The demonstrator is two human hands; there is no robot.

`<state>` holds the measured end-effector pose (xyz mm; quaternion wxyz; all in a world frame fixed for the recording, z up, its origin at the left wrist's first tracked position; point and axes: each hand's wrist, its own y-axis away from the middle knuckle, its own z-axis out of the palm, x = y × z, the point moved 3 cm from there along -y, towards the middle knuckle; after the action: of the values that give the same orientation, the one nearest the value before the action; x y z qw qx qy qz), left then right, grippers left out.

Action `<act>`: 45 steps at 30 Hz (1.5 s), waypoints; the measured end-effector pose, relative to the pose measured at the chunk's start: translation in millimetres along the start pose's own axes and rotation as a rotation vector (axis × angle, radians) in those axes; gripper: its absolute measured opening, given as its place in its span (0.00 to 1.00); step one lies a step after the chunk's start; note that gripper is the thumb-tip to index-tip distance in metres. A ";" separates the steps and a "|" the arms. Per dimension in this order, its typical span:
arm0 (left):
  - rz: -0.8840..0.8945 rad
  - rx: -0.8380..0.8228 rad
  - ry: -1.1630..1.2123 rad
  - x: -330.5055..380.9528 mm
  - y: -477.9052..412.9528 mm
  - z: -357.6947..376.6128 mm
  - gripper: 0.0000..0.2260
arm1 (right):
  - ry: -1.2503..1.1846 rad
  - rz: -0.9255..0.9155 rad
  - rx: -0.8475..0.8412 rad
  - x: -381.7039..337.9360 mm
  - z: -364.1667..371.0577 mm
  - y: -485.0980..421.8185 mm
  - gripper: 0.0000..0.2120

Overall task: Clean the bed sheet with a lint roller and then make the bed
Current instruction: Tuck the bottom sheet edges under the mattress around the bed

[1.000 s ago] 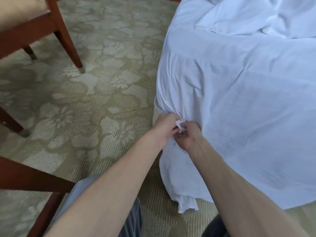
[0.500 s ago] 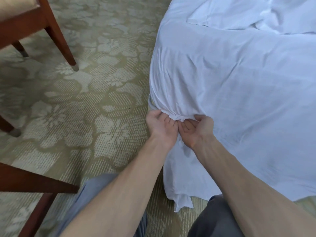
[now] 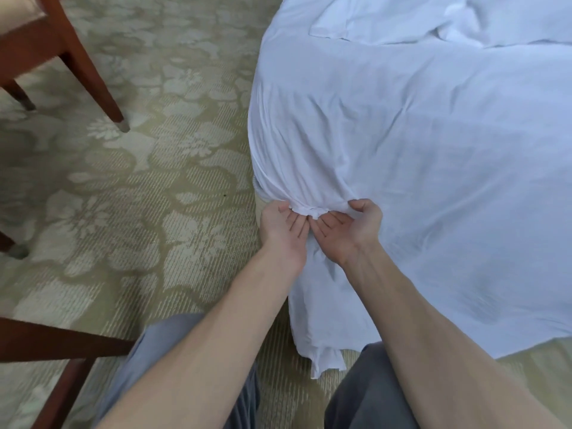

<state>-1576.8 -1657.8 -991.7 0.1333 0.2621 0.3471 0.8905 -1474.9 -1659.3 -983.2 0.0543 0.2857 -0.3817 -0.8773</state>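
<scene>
- the white bed sheet (image 3: 418, 168) lies stretched over a rounded corner, filling the view from 12 to 4 o'clock; its loose tail hangs to the floral carpet (image 3: 154, 196) near 6 o'clock.
- both bare forearms reach in from 6 o'clock, palms turned up, hands side by side at the bunched hem near the centre.
- left hand (image 3: 283, 232): fingers straight, tips hidden beneath the gathered fold and pressing it, gripping nothing.
- right hand (image 3: 349, 235): fingers under the fold, thumb bent over the top, pinching the sheet.
- a wooden chair (image 3: 91, 72) stands at 10 o'clock.
</scene>
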 end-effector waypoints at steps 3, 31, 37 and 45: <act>0.023 0.036 0.022 -3.2 16.0 -1.6 0.18 | 0.042 0.102 -0.014 -0.6 -1.2 8.8 0.24; -0.033 -0.286 0.296 -9.7 -13.1 23.3 0.27 | -0.182 0.020 -0.146 -30.0 -10.2 -6.6 0.28; -0.001 -0.157 0.214 -12.7 2.6 22.5 0.31 | 0.156 0.130 0.052 -31.2 -28.5 3.6 0.19; -0.025 0.023 0.083 -27.4 17.6 14.9 0.31 | 0.051 0.312 0.015 2.3 -23.4 -15.4 0.19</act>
<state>-1546.8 -1673.8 -980.5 0.1267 0.2222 0.3660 0.8948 -1462.2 -1664.1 -1007.8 0.1977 0.2456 -0.4266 -0.8477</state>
